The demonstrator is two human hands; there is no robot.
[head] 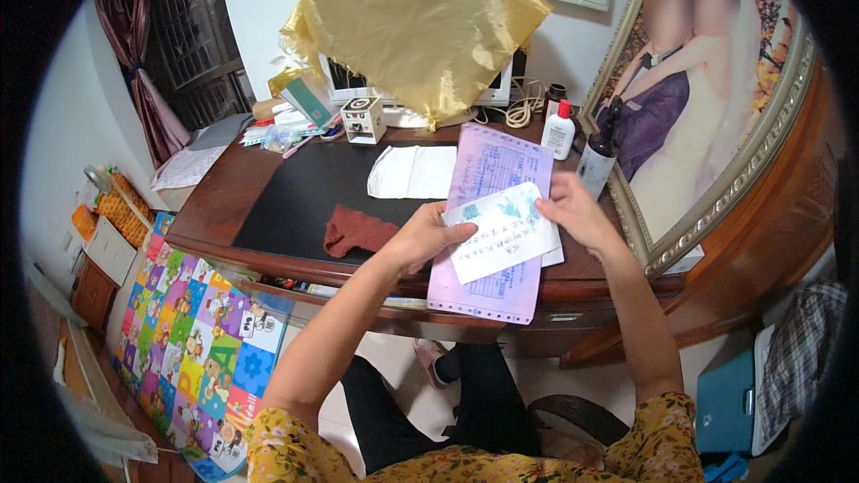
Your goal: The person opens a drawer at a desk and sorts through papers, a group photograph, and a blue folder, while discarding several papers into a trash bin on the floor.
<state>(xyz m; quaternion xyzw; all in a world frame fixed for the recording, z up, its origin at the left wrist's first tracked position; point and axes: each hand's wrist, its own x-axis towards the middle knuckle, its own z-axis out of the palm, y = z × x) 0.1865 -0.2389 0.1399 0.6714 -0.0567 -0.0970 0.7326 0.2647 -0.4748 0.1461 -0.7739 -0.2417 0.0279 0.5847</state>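
My left hand (429, 238) grips a white sheet or envelope (507, 241) bearing handwriting and blue-green marks, its thumb on top. Under it lies a pinkish-purple printed form (483, 295) with punched holes along its edge; a corner of more white paper shows at the right. My right hand (580, 211) pinches the upper right corner of the white sheet, its fingers slightly blurred. All of these papers are over the front of the wooden desk. Close by my left hand is a reddish-brown knitted cloth item (359, 231), and behind it a folded white paper (413, 172).
A partly open drawer (322, 290) sits below the desk edge. A gold cloth (429, 33) drapes a monitor. A red-capped white bottle (558, 131) and a dark pump bottle (597, 157) stand right, before a large framed portrait (711, 100). A white patterned box (363, 119) stands behind the black desk mat (288, 204).
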